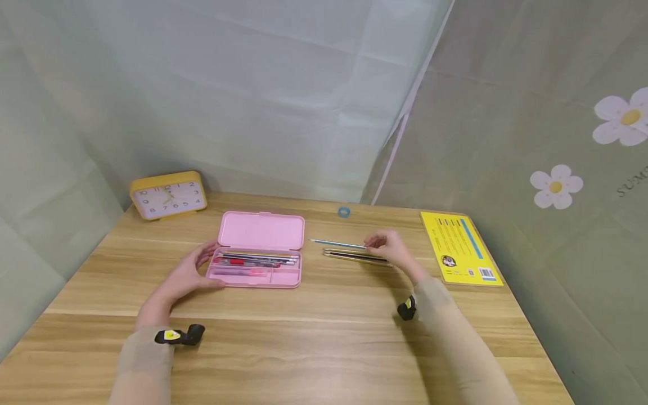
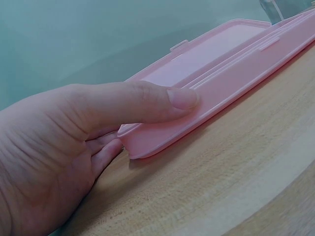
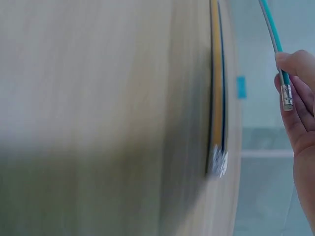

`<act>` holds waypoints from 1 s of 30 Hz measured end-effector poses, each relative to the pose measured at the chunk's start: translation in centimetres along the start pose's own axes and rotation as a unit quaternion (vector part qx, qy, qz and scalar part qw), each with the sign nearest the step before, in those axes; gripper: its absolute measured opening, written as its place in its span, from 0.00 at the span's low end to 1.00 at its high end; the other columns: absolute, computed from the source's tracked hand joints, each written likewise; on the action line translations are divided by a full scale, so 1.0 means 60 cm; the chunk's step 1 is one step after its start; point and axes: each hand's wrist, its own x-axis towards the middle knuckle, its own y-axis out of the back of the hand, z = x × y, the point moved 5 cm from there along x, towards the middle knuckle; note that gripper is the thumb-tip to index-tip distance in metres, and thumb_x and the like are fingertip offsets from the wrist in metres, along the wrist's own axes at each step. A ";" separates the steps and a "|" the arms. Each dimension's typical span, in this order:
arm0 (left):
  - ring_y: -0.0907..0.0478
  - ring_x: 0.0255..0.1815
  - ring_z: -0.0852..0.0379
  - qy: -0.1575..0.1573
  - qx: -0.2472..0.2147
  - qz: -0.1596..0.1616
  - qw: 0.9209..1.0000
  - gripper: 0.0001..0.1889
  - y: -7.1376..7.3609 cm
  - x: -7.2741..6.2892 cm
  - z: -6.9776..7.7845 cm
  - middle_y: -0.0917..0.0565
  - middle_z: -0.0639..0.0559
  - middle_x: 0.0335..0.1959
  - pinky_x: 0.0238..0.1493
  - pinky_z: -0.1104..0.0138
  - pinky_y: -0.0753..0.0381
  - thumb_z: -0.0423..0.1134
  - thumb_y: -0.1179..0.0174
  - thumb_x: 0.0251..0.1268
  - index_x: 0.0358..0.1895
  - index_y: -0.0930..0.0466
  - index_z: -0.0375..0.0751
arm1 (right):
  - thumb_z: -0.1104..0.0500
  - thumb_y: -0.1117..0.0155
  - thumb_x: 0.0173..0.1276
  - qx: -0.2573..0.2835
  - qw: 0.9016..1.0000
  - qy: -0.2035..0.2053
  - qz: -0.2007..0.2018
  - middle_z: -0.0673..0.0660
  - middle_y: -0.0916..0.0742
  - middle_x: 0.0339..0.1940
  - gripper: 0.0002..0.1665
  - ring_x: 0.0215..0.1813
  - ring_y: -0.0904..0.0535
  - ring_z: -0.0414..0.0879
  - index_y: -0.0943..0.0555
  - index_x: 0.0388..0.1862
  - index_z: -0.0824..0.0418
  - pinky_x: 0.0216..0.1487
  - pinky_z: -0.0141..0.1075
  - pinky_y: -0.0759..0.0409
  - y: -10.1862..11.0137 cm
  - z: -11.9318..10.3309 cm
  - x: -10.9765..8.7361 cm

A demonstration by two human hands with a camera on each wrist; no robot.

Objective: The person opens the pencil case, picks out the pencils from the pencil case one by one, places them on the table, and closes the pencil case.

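Note:
My left hand (image 1: 188, 274) holds the left end of an open pink pencil case (image 2: 231, 86), its thumb along the front wall and its other fingers round the end. Inside the case lie several pencils and pens, among them a red-marked pen (image 1: 238, 261) and a pen with a pink end (image 1: 248, 272) in the front compartment. Between thumb and fingers, my right hand (image 1: 388, 247) pinches a teal pencil (image 3: 273, 29) near its metal eraser end. Its tip points left towards the case. Just in front of it, several striped pencils (image 1: 349, 256) lie together on the table.
A yellow clock (image 1: 169, 195) stands at the back left. A blue ring (image 1: 343, 212), like a tape roll, lies near the table's back edge. To the right is a yellow book (image 1: 460, 247). Cloth curtains (image 1: 283, 101) hang behind the wooden table (image 1: 283, 349).

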 end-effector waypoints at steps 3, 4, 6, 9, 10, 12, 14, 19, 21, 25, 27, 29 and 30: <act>0.49 0.75 0.28 0.000 -0.001 -0.001 1.000 0.60 0.000 0.001 0.001 0.45 0.29 0.75 0.75 0.37 0.47 0.42 0.22 0.44 0.77 0.56 0.33 | 0.73 0.32 0.57 -0.004 1.000 -0.009 -0.013 0.68 0.12 0.32 0.08 0.31 0.20 0.37 0.17 0.37 0.76 0.35 0.24 0.19 0.010 0.015 -0.015; 0.48 0.75 0.28 0.000 -0.002 0.000 1.000 0.60 -0.001 0.001 0.001 0.45 0.29 0.75 0.75 0.38 0.47 0.42 0.22 0.44 0.77 0.55 0.33 | 0.73 0.32 0.57 -0.002 1.000 -0.015 -0.019 0.68 0.13 0.32 0.08 0.31 0.20 0.37 0.17 0.37 0.76 0.34 0.24 0.19 0.012 0.020 -0.019; 0.49 0.75 0.28 0.001 -0.003 0.002 1.000 0.60 -0.001 0.001 0.002 0.45 0.29 0.75 0.75 0.38 0.47 0.42 0.21 0.43 0.77 0.55 0.32 | 0.73 0.32 0.58 0.000 0.999 -0.024 -0.030 0.67 0.12 0.32 0.08 0.31 0.20 0.35 0.17 0.37 0.76 0.34 0.24 0.19 0.015 0.028 -0.027; 0.48 0.75 0.28 0.000 -0.002 0.003 1.000 0.61 0.000 0.000 0.002 0.44 0.28 0.75 0.75 0.38 0.47 0.41 0.21 0.43 0.77 0.55 0.31 | 0.73 0.32 0.58 0.008 0.998 -0.037 -0.045 0.65 0.12 0.32 0.08 0.31 0.20 0.34 0.17 0.37 0.74 0.35 0.24 0.19 0.017 0.039 -0.036; 0.48 0.75 0.28 0.002 -0.002 0.004 1.000 0.61 0.000 0.000 0.002 0.44 0.29 0.75 0.75 0.38 0.47 0.41 0.21 0.43 0.77 0.55 0.31 | 0.73 0.32 0.58 0.012 0.998 -0.039 -0.050 0.66 0.12 0.32 0.08 0.31 0.20 0.34 0.17 0.37 0.74 0.36 0.24 0.18 0.017 0.041 -0.038; 0.48 0.75 0.28 0.001 -0.002 0.004 1.000 0.61 0.000 0.000 0.002 0.44 0.29 0.75 0.75 0.38 0.47 0.41 0.21 0.43 0.77 0.55 0.31 | 0.73 0.32 0.58 0.017 0.997 -0.039 -0.058 0.66 0.12 0.33 0.08 0.32 0.20 0.34 0.17 0.37 0.75 0.37 0.25 0.17 0.016 0.046 -0.042; 0.48 0.75 0.28 0.000 -0.003 0.003 1.000 0.61 0.000 0.001 0.001 0.44 0.29 0.75 0.75 0.38 0.47 0.41 0.21 0.43 0.77 0.55 0.31 | 0.73 0.32 0.58 0.021 0.997 -0.041 -0.063 0.67 0.12 0.33 0.08 0.32 0.19 0.35 0.17 0.37 0.75 0.37 0.25 0.17 0.014 0.049 -0.045; 0.48 0.75 0.29 0.000 -0.002 0.004 1.000 0.61 0.001 0.003 0.000 0.45 0.29 0.75 0.75 0.39 0.47 0.41 0.21 0.43 0.77 0.55 0.31 | 0.73 0.32 0.58 0.012 0.996 -0.048 -0.068 0.68 0.12 0.34 0.09 0.33 0.19 0.38 0.17 0.38 0.76 0.38 0.23 0.18 0.011 0.034 -0.053; 0.48 0.75 0.29 0.000 0.000 0.003 1.000 0.61 0.001 0.003 -0.001 0.45 0.29 0.75 0.75 0.39 0.47 0.41 0.21 0.43 0.77 0.55 0.31 | 0.72 0.31 0.58 0.009 0.996 -0.047 -0.069 0.69 0.12 0.34 0.09 0.33 0.18 0.40 0.17 0.38 0.76 0.38 0.22 0.19 0.009 0.035 -0.054; 0.47 0.75 0.29 -0.003 0.001 0.002 1.000 0.61 0.001 0.003 0.001 0.44 0.29 0.75 0.75 0.39 0.47 0.41 0.21 0.43 0.77 0.55 0.31 | 0.70 0.30 0.58 0.001 0.996 -0.044 -0.071 0.65 0.11 0.34 0.08 0.33 0.18 0.38 0.16 0.36 0.73 0.39 0.23 0.18 0.007 0.046 -0.054; 0.47 0.75 0.29 -0.005 0.001 0.001 1.000 0.60 0.000 0.002 0.001 0.44 0.29 0.75 0.74 0.39 0.46 0.41 0.21 0.43 0.77 0.55 0.31 | 0.69 0.29 0.57 -0.009 0.997 -0.037 -0.071 0.63 0.11 0.33 0.07 0.33 0.19 0.36 0.15 0.35 0.70 0.39 0.24 0.17 0.005 0.054 -0.052; 0.47 0.74 0.29 -0.007 0.001 0.001 1.000 0.60 0.000 0.001 0.002 0.44 0.29 0.75 0.74 0.39 0.46 0.41 0.21 0.43 0.77 0.55 0.31 | 0.69 0.28 0.57 -0.017 0.997 -0.031 -0.071 0.62 0.11 0.32 0.06 0.33 0.19 0.35 0.15 0.34 0.69 0.39 0.24 0.18 0.005 0.053 -0.052; 0.47 0.74 0.28 -0.008 0.000 0.001 1.000 0.60 0.001 0.001 0.003 0.44 0.28 0.75 0.74 0.38 0.46 0.40 0.22 0.43 0.77 0.55 0.31 | 0.69 0.28 0.57 -0.020 0.997 -0.028 -0.071 0.62 0.11 0.32 0.05 0.33 0.18 0.36 0.15 0.33 0.69 0.39 0.23 0.18 0.005 0.052 -0.053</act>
